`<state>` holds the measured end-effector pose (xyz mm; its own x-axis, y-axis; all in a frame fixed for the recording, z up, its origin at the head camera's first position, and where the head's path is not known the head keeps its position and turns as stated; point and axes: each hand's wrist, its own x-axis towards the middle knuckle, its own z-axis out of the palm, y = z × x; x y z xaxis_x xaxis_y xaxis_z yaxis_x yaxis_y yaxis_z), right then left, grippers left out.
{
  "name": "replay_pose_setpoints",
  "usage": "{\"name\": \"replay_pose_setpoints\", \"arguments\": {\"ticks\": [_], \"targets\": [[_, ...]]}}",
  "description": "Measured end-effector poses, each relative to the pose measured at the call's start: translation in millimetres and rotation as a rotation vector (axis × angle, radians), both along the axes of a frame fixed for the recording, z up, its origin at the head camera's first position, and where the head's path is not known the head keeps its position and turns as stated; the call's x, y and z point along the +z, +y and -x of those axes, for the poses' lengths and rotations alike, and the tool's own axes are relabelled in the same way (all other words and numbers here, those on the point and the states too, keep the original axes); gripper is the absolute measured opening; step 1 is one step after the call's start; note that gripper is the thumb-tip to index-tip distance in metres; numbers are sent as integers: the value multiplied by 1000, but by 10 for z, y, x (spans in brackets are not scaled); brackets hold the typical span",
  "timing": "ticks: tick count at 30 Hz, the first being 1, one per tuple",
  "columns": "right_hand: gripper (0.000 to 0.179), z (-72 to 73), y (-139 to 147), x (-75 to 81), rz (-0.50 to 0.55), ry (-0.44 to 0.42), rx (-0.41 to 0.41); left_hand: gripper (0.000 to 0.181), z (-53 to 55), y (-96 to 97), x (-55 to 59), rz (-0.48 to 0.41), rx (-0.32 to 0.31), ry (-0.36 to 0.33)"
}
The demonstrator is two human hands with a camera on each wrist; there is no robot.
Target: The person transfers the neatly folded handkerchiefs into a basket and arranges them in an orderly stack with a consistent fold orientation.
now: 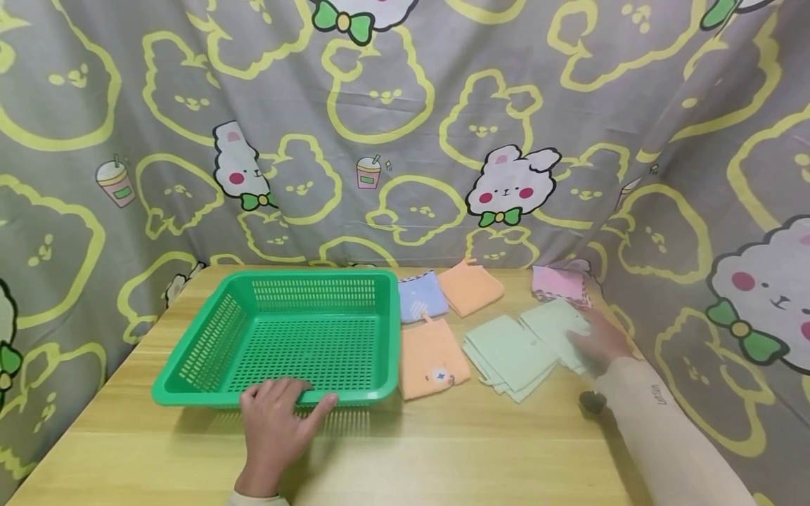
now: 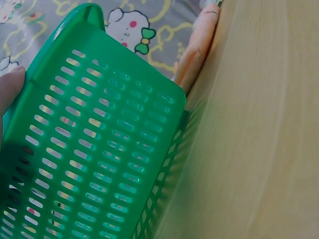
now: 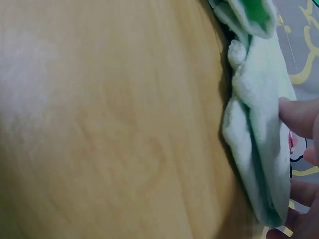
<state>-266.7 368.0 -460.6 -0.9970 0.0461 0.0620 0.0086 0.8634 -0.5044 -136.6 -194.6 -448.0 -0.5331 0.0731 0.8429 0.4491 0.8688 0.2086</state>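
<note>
The green plastic basket (image 1: 389,337) stands on the left of the table, its inside showing a bare slotted floor. My left hand (image 1: 278,422) grips its near rim, fingers over the edge and thumb along the rim. In the left wrist view, the thumb (image 2: 11,87) lies at the rim of the slotted wall. At the right, my right hand (image 1: 601,344), blurred, touches the right edge of a folded pale green towel (image 1: 552,325). That towel (image 3: 259,109) shows edge-on in the right wrist view, thumb and fingers against it. A stack of pale green towels (image 1: 511,355) lies beside it.
Two orange towels (image 1: 430,358) and a blue one (image 1: 422,296) lie right of the basket. A pink folded towel (image 1: 560,282) sits at the back right. A small dark object (image 1: 591,402) is by the right wrist. Patterned grey curtain (image 1: 405,211) surrounds the wooden table (image 1: 380,464).
</note>
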Motion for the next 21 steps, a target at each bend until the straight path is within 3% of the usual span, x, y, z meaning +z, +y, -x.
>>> {"name": "replay_pose_setpoints", "arguments": {"ticks": [6,12,21], "targets": [[63,14,18,24,-26,16,-44,68,3,-6,0,-4,-9,-1],[52,9,47,86,-17,68,0,68,5,-2,9,-7,-17,-2],[55,-16,113,110,20,-11,-35,69,-10,-4,10,-5,-3,-21]]}}
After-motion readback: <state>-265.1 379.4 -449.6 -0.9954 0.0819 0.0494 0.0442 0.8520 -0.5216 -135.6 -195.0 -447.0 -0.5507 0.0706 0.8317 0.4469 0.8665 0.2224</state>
